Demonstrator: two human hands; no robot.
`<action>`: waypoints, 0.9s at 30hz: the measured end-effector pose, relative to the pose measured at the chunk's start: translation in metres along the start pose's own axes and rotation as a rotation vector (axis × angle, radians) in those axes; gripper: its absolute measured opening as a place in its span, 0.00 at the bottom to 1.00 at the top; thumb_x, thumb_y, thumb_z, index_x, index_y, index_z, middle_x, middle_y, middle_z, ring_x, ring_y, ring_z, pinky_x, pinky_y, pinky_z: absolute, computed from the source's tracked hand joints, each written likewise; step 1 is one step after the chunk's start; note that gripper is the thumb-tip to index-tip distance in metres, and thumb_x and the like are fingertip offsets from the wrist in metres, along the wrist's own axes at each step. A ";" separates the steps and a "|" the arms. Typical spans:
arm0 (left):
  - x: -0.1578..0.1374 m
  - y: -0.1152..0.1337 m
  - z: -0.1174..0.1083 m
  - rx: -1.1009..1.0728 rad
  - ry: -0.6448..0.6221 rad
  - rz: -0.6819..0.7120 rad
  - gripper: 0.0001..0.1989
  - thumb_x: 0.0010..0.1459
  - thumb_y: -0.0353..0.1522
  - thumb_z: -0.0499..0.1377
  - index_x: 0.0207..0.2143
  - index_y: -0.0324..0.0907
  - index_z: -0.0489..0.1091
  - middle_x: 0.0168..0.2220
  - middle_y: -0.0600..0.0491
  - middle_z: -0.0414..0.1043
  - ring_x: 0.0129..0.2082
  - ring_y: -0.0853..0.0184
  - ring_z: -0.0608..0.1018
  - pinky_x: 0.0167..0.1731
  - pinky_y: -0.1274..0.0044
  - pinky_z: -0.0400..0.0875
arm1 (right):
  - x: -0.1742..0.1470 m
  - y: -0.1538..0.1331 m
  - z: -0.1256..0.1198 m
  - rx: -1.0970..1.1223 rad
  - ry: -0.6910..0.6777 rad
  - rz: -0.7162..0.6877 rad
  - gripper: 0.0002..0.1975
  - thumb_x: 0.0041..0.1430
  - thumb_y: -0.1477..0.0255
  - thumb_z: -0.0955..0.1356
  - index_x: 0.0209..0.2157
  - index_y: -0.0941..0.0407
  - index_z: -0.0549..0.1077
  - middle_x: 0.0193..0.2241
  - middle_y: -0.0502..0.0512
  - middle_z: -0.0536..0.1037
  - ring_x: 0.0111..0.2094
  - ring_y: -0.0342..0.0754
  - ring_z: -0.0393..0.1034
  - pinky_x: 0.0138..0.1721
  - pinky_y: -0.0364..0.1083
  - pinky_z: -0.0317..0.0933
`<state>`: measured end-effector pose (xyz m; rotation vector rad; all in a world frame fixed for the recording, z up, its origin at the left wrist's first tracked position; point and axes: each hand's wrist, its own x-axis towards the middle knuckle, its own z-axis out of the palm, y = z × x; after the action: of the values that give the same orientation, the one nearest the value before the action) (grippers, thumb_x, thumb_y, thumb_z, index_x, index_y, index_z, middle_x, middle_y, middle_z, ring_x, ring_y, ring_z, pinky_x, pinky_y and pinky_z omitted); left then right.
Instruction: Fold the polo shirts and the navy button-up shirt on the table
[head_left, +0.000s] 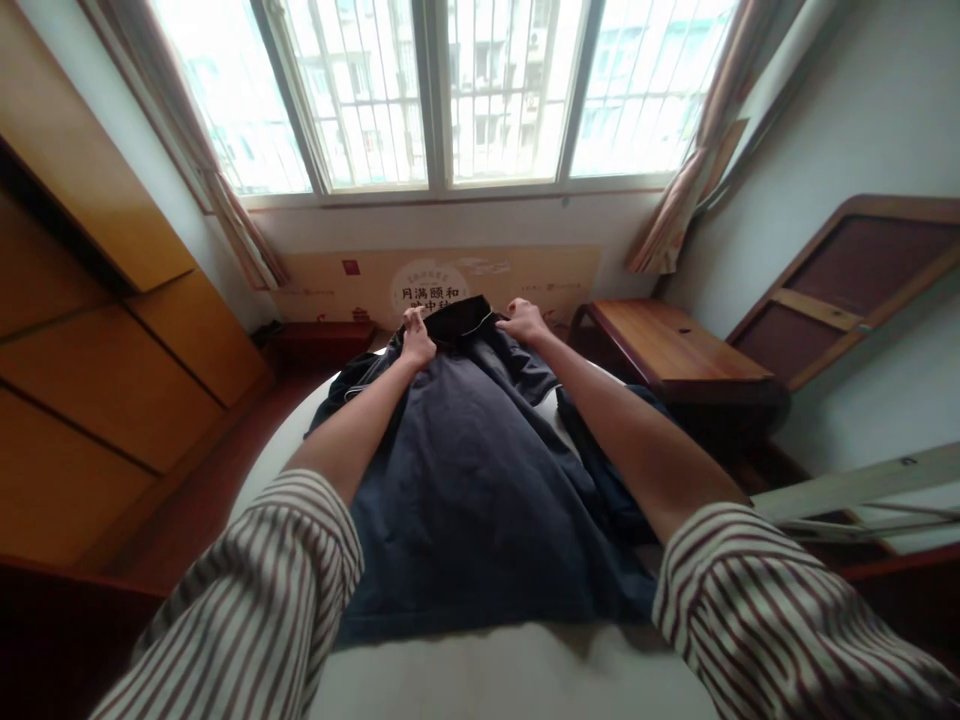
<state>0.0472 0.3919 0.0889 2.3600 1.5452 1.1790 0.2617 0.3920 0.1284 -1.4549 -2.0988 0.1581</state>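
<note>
A dark navy jacket [480, 500] lies spread over a white-covered surface [510, 675], its hem toward me and its black collar [457, 320] lifted at the far end. My left hand [418, 338] is closed on the cloth at the left side of the collar. On the collar's right side, my right hand [523, 322] pinches the cloth near the shoulder. The sleeves rest at both sides, partly hidden by my forearms.
A wooden desk [679, 342] stands at the back right, with a framed panel [847, 290] on the wall beside it. Wooden cabinets [97, 400] line the left. A printed cardboard panel [322, 278] leans below the barred window [499, 90].
</note>
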 end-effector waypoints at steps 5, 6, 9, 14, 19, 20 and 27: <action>-0.054 0.001 0.006 -0.008 -0.130 0.064 0.18 0.61 0.26 0.59 0.53 0.40 0.69 0.58 0.42 0.64 0.58 0.56 0.69 0.59 0.63 0.64 | -0.096 0.002 0.013 -0.027 -0.173 -0.083 0.10 0.62 0.67 0.70 0.39 0.61 0.77 0.37 0.58 0.78 0.39 0.51 0.74 0.44 0.48 0.68; -0.077 0.005 0.001 -0.011 -0.183 0.108 0.18 0.61 0.25 0.57 0.53 0.40 0.68 0.57 0.42 0.65 0.58 0.57 0.69 0.59 0.64 0.64 | -0.124 0.003 0.010 -0.052 -0.244 -0.164 0.10 0.63 0.69 0.69 0.39 0.61 0.77 0.35 0.58 0.78 0.39 0.51 0.74 0.44 0.48 0.67; -0.163 0.026 -0.029 -0.022 -0.353 0.256 0.14 0.66 0.28 0.51 0.53 0.42 0.68 0.53 0.44 0.68 0.54 0.60 0.72 0.57 0.66 0.67 | -0.215 0.006 -0.009 -0.074 -0.355 -0.324 0.12 0.64 0.66 0.67 0.43 0.59 0.76 0.42 0.61 0.76 0.41 0.52 0.74 0.43 0.48 0.68; -0.293 0.053 -0.095 0.078 -0.518 0.322 0.22 0.61 0.41 0.62 0.55 0.44 0.67 0.52 0.44 0.69 0.52 0.56 0.73 0.52 0.65 0.73 | -0.335 0.024 -0.034 -0.069 -0.350 -0.437 0.24 0.58 0.64 0.72 0.54 0.56 0.71 0.51 0.63 0.73 0.50 0.56 0.71 0.49 0.51 0.70; -0.343 0.033 -0.114 0.179 -0.474 0.337 0.19 0.64 0.30 0.57 0.57 0.43 0.66 0.51 0.45 0.71 0.51 0.59 0.74 0.51 0.68 0.75 | -0.378 0.060 -0.011 -0.149 -0.049 -0.444 0.20 0.62 0.80 0.63 0.54 0.57 0.72 0.51 0.63 0.74 0.54 0.56 0.69 0.53 0.54 0.69; -0.347 0.027 -0.114 0.190 -0.449 0.338 0.19 0.64 0.25 0.54 0.57 0.42 0.66 0.51 0.45 0.72 0.51 0.60 0.75 0.51 0.69 0.75 | -0.378 0.064 -0.007 -0.142 -0.009 -0.428 0.19 0.61 0.82 0.61 0.51 0.57 0.73 0.50 0.63 0.75 0.53 0.55 0.70 0.52 0.53 0.70; -0.344 0.027 -0.116 0.134 -0.226 0.179 0.18 0.58 0.18 0.46 0.44 0.41 0.68 0.38 0.48 0.73 0.39 0.64 0.77 0.42 0.73 0.76 | -0.360 0.049 -0.027 0.068 0.132 -0.296 0.15 0.66 0.80 0.60 0.50 0.55 0.70 0.37 0.56 0.75 0.38 0.47 0.74 0.41 0.44 0.70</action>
<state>-0.0724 0.0620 -0.0076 2.6568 1.4050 0.8222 0.4032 0.0857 -0.0081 -1.0700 -2.1488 0.0178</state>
